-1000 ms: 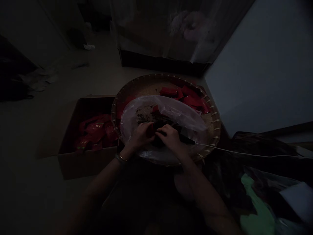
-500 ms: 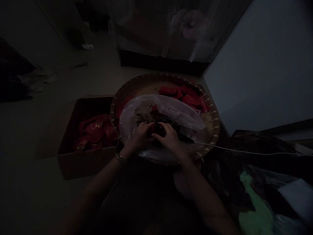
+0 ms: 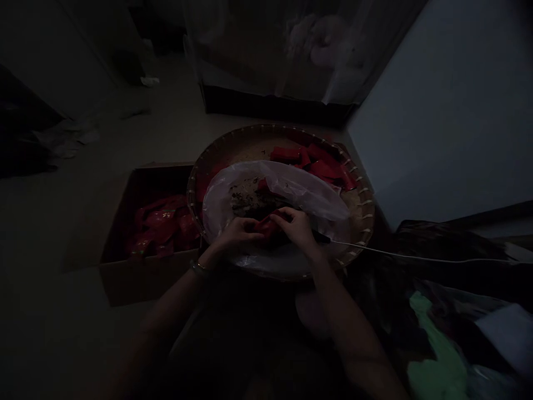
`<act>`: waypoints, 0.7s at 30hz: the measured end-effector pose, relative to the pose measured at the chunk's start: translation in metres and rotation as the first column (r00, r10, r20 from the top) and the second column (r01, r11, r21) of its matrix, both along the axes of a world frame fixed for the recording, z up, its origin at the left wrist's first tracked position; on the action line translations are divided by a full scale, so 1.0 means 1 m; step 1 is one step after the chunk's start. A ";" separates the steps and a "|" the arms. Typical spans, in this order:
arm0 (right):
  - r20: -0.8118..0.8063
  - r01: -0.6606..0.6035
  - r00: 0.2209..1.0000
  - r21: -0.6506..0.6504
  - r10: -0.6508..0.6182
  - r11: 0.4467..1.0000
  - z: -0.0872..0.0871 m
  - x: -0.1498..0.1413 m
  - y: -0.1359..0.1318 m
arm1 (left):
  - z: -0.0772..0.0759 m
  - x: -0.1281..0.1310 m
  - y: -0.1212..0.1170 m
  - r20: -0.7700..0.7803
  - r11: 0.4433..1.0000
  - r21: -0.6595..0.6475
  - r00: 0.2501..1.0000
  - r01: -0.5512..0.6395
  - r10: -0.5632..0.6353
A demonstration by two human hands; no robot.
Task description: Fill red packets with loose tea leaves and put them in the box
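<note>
Both hands work over a round woven bamboo tray (image 3: pixel 366 222) in dim light. My left hand (image 3: pixel 237 234) pinches the left side of a small red packet (image 3: pixel 268 226). My right hand (image 3: pixel 296 226) grips the packet's upper right edge between thumb and fingers. Beneath them a clear plastic bag (image 3: pixel 308 186) lies spread in the tray, with dark loose leaf bits (image 3: pixel 245 195) on it. A dark tool (image 3: pixel 321 237) with a white cord (image 3: pixel 400 255) lies beside my right hand, mostly hidden. Several red packets (image 3: pixel 328 164) rest at the tray's far right.
To the left, an open cardboard box (image 3: pixel 145 278) holds several shiny red packets (image 3: pixel 160 219). A pale wall (image 3: pixel 441 111) rises at the right. Green cloth (image 3: pixel 437 344) and plastic lie at lower right. Behind the tray stands a cabinet with a plastic-covered front (image 3: pixel 258 55).
Both hands have shifted slightly lower, the right one a little rightward. The red packet between them now shows more plainly, with fingers closed on its edges.
</note>
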State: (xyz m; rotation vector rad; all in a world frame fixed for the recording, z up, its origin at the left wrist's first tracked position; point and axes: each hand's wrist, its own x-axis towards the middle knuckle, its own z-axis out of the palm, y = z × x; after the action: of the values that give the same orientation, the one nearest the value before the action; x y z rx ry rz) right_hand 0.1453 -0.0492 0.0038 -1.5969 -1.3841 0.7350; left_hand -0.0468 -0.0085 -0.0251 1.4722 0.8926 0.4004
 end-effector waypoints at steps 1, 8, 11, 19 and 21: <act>0.015 -0.001 1.000 0.014 0.001 1.000 0.000 -0.002 0.001 | 0.002 0.000 -0.001 -0.009 1.000 0.000 1.000 0.021 -0.021; -0.028 0.047 0.999 0.065 -0.045 0.997 -0.001 -0.002 0.001 | 0.008 -0.008 0.001 -0.037 0.983 -0.058 0.984 0.172 -0.175; -0.021 0.036 0.999 0.096 -0.034 0.995 -0.002 -0.001 -0.001 | 0.010 -0.007 0.000 0.001 0.978 -0.108 0.983 0.181 -0.182; -0.016 -0.070 0.997 0.152 0.073 0.986 -0.001 -0.006 -0.001 | 0.017 0.008 -0.012 0.067 0.950 -0.310 0.998 0.040 -0.020; -0.040 -0.029 0.999 0.139 0.035 0.990 -0.004 -0.007 -0.002 | 0.018 0.008 -0.013 0.054 0.946 -0.323 0.998 0.027 -0.009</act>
State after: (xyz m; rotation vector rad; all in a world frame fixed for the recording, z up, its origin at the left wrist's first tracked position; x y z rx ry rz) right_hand 0.1380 -0.0508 -0.0001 -1.4467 -1.4016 0.6735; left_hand -0.0385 -0.0216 -0.0075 1.1612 0.8574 0.2622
